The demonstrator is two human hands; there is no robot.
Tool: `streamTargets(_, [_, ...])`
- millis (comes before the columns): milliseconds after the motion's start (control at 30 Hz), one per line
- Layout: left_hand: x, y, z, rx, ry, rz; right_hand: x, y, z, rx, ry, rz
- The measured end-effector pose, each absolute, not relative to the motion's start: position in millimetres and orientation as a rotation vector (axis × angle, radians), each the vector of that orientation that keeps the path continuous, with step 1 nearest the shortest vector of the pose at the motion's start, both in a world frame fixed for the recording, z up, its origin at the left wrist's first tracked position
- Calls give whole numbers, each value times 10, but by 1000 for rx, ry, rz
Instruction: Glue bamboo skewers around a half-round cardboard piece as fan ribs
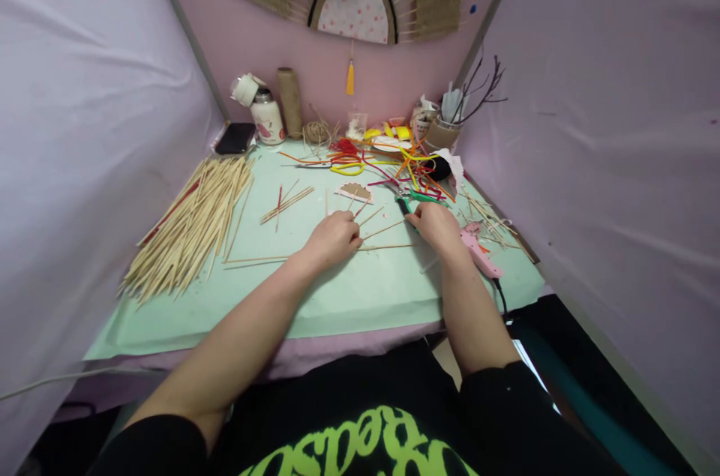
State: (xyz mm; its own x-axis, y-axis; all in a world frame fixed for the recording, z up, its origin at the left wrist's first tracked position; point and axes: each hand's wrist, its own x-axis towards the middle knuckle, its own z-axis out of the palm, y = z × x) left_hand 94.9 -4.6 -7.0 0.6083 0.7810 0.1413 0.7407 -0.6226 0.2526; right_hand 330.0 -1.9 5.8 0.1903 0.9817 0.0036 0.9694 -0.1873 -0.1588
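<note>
A thin bamboo stick spans the gap between my two hands, just above the table covering. At its left end my left hand is closed, the thumb and fingers pressed together on it. My right hand pinches the other end. Right beside the right fingers lie green-handled cutters. Beyond my left hand is a small half-round cardboard piece with a pale scalloped edge, short sticks lying over it. A longer stick runs sideways beneath my left wrist.
A big pile of bamboo sticks covers the left side. Yellow-handled scissors and coloured pipe cleaners lie at the back. A pink glue gun with a black cord rests near my right forearm. A bottle and phone stand back left.
</note>
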Motion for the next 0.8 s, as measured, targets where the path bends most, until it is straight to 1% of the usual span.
streamTargets(133, [944,-41,-60,2661,1246,355,3323,-34,37,-2221,-1862,105])
streamTargets(233, [943,-35,-51,2657,1232,339,3345,-20,-10,-1924,-1921,61])
streamTargets(333, [959,-29,-49,2656,1222,337,3328,-2,-69,-1587,-2136,197])
streamTargets(400, [974,-23,-50,2648,1218,334,3294,-5,-101,-1489,-2249,302])
streamTargets(533, [928,13,-16,2592,1214,390,3235,-31,-136,-1502,-2333,355])
streamTargets(700, [635,58,137,2331,1334,756,3226,-13,-177,-1511,-2352,317])
streamTargets(800, [508,53,193,2278,1262,703,3224,0,-188,-1517,-2360,309])
